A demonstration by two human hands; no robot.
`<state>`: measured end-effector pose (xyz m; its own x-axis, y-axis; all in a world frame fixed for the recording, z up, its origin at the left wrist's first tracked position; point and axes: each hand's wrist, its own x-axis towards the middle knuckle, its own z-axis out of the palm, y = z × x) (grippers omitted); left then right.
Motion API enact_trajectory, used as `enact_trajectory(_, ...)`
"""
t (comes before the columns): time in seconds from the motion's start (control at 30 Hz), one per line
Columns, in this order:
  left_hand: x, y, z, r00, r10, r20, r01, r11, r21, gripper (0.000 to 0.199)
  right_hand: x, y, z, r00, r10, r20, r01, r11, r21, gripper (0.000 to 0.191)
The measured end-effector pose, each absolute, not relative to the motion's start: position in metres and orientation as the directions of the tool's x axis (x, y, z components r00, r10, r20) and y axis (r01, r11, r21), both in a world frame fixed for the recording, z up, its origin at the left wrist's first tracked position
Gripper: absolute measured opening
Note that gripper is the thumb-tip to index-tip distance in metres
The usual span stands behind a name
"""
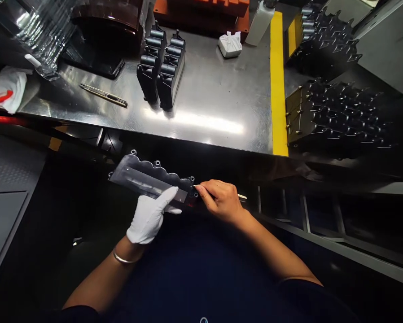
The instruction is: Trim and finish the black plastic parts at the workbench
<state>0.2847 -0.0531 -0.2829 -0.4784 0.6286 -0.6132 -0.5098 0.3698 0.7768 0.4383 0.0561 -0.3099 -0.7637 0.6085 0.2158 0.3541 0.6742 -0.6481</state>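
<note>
My left hand [151, 215], in a white glove, grips a black moulded plastic part [147, 177] from below, thumb across its near face. The part has a scalloped edge, several ringed screw lugs and a flat rectangular panel. It is held tilted in front of the bench. My bare right hand [223, 197] is closed around a slim knife-like tool [242, 198]. Its thin tip reaches the right end of the part, by a lug, and its pale rear end sticks out behind the hand. The fingers hide most of its handle.
On the steel bench [215, 98] stand two black parts [169, 72]; a slim metal cutter [103, 95] lies left of them. A white wrapped block [230, 45], white bottle [261, 22] and orange fixture [201, 18] are behind. Right of a yellow strip [278, 89] are stacked black parts [343, 114].
</note>
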Motion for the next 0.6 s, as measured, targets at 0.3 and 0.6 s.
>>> enact_trajectory(0.3, 0.273, -0.050, -0.291, -0.121, 0.693, -0.711, -0.572, 0.537, 0.621, 0.036, 0.457, 0.094, -0.268, -1.000, -0.014, -0.014, -0.001, 0.708, -0.706, 0.036)
enact_trajectory(0.6, 0.274, -0.049, -0.292, -0.077, 0.665, -0.743, -0.592, 0.569, 0.570, 0.018, 0.451, 0.092, -0.277, -0.984, 0.129, 0.126, 0.045, 0.852, -0.522, 0.038)
